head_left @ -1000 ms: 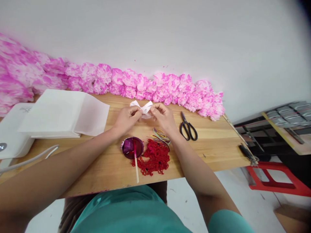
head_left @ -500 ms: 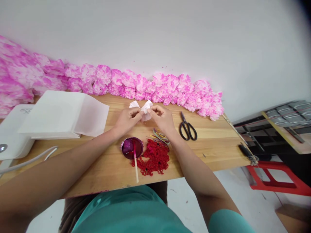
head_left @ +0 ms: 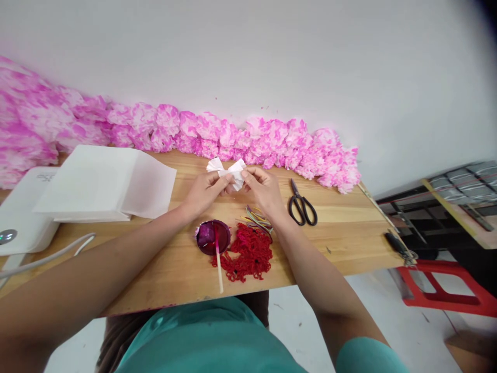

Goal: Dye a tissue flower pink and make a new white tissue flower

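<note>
A small piece of white pleated paper (head_left: pixel 235 171), fanned out at its ends, is held between my two hands above the table. My left hand (head_left: pixel 207 190) pinches it from the left with thumb and fingers. On the other side, my right hand (head_left: pixel 264 187) grips its right edge between thumb and fingertips. Closer to me lie a bowl of dark magenta dye (head_left: pixel 212 237) with a pale stick (head_left: pixel 219 269) resting in it, a heap of red yarn (head_left: pixel 250 254) and several thin coloured strands (head_left: pixel 258 217). Black-handled scissors (head_left: pixel 302 204) lie to the right of my right hand.
A row of pink and white paper flowers (head_left: pixel 209 129) runs along the wall at the table's back. Stacked white paper sheets (head_left: pixel 97 181) rest partly over a white device (head_left: pixel 27 228) with a cable at left. A red stool (head_left: pixel 446 290) stands beyond the table's right edge.
The white paper stays in both hands; its right part appears slightly turned and more spread. My right hand has shifted a little. The whole view has moved slightly.
</note>
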{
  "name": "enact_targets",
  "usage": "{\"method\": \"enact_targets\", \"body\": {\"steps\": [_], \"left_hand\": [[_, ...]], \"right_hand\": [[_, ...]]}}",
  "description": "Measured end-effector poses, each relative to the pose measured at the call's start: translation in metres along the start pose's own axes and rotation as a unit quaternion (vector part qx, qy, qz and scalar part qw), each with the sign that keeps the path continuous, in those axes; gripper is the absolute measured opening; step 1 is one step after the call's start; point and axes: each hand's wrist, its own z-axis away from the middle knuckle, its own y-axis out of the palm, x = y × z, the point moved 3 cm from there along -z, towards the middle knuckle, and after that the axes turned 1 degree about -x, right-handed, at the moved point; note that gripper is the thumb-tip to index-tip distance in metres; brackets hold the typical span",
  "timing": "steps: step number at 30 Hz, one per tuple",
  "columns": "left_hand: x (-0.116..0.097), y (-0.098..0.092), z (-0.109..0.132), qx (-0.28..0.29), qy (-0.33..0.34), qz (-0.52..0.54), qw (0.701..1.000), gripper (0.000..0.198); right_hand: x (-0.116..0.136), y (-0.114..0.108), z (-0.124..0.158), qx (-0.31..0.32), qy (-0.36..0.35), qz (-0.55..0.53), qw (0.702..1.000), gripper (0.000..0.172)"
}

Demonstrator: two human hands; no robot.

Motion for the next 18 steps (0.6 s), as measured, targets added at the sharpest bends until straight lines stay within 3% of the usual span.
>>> {"method": "enact_targets", "body": {"steps": [14, 18], "left_hand": [[-0.0021, -0.0018, -0.0007, -0.028, -0.018, -0.021, 0.999, 0.029], [-0.0011, -0.0025, -0.0012, -0.027, -0.021, -0.008, 0.999, 0.026]], "right_hand": [[0.0093, 0.0079, 0.0093, 0.001, -0.057, 0.095, 0.994, 0.020], [0.0057, 0.0039, 0.0065, -0.021, -0.034, 0.082, 0.996, 0.018]]}}
